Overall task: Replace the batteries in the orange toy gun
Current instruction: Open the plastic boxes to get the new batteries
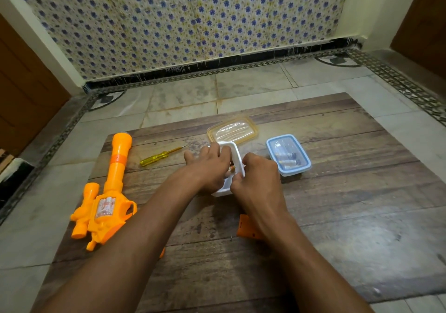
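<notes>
So we're sitting at the battery-fetching step, by the look of it. The orange toy gun [113, 192] is lying off to our left on the wooden board [337, 192], untouched. Its orange cover [246, 228] is peeking out under our right forearm, with a tiny screw [231, 238] just beside it.

Both hands are working at the white tub [237, 154]. Our left hand [207, 165] is curling its fingers over the tub's rim and gripping it. Our right hand [260, 177] is bunching its fingers at the near edge, and honestly we can't tell if they're pinching the rim or the battery [232, 167] that's showing inside.

Next we're probably needing a clean pinch on one cell, then carrying it left to the gun. The blue-lidded box [288, 154] is holding more batteries, so we're minding which lot is which.
</notes>
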A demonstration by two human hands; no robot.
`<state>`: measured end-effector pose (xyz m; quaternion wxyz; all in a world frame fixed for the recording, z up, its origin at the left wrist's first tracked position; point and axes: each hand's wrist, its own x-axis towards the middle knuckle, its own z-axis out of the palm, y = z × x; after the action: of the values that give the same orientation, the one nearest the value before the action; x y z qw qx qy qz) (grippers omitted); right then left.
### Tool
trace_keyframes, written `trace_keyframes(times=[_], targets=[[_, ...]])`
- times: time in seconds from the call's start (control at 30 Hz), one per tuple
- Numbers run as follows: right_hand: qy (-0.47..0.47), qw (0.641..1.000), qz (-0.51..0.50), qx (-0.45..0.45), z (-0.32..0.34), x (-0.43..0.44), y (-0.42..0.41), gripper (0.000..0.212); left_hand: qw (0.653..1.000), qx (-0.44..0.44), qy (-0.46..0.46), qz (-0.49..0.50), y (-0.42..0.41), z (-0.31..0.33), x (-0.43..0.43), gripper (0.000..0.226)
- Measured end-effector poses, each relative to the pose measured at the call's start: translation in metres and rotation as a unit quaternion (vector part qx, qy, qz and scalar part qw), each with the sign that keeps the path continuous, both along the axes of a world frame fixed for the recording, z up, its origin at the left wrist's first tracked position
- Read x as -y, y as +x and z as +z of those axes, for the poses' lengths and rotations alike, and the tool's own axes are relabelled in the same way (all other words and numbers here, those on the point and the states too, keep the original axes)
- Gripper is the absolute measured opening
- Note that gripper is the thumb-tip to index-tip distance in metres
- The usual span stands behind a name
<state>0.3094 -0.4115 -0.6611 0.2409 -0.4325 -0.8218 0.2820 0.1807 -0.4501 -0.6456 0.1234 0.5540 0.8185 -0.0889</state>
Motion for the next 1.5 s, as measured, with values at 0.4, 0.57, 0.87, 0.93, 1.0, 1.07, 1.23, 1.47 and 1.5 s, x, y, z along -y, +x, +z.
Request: trace_keyframes(times=[0.4,0.57,0.87,0.93,1.0,1.07,1.23,1.47,1.5], targets=[[-0.005,1.000,0.003,-0.002,-0.001,-0.001,-0.001,0.023,0.985,0.093,0.147,0.003,-0.017,0.010,0.011,0.052],[-0.004,1.000,-0.001,0.002,-0.001,-0.002,-0.001,0.025,0.973,0.113,0.201,-0.004,-0.016,0.013,0.017,0.037],[-0.008,1.000,0.001,0.001,0.000,-0.001,-0.001,0.023,0.973,0.078,0.216,-0.023,-0.015,0.010,0.019,0.040],[-0.010,1.000,0.001,0.001,0.001,0.000,0.000,0.022,0.970,0.068,0.235,-0.011,-0.014,0.006,0.019,0.031],[-0.007,1.000,-0.001,0.000,0.000,-0.001,0.000,0.022,0.962,0.059,0.266,0.004,-0.014,0.003,0.019,0.021],[-0.006,1.000,-0.004,-0.001,0.001,-0.001,0.000,0.021,0.945,0.074,0.318,0.019,-0.018,0.002,0.017,0.014],[-0.003,1.000,-0.006,-0.003,0.000,-0.002,-0.001,0.023,0.908,0.108,0.396,0.080,-0.039,0.005,-0.005,0.014],[0.004,1.000,-0.010,-0.010,-0.005,-0.004,-0.003,0.027,0.958,0.137,0.245,0.054,-0.075,0.005,-0.041,0.027],[0.007,1.000,-0.009,-0.009,-0.006,-0.005,-0.003,0.027,0.958,0.140,0.245,0.050,-0.077,0.006,-0.044,0.027]])
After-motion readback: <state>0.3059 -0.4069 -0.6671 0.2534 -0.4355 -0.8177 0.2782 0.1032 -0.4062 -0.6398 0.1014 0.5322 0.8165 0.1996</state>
